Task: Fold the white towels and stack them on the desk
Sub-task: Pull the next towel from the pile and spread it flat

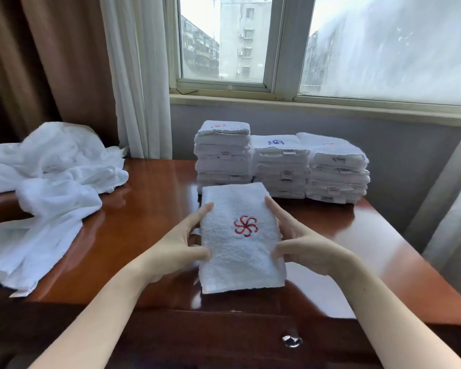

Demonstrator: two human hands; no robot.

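Far left, a loose heap of unfolded towels (51, 187) is spread across the desk (149, 209). Centre now: the folded towel (240, 241), red pinwheel emblem up, is pinched over the desk's front at its left edge by the left hand (181, 249), thumb on top, fingers stretched along the side, and likewise at its right edge by the right hand (301, 243). Behind, three stacks of folded towels (280, 166) are lined up side by side.
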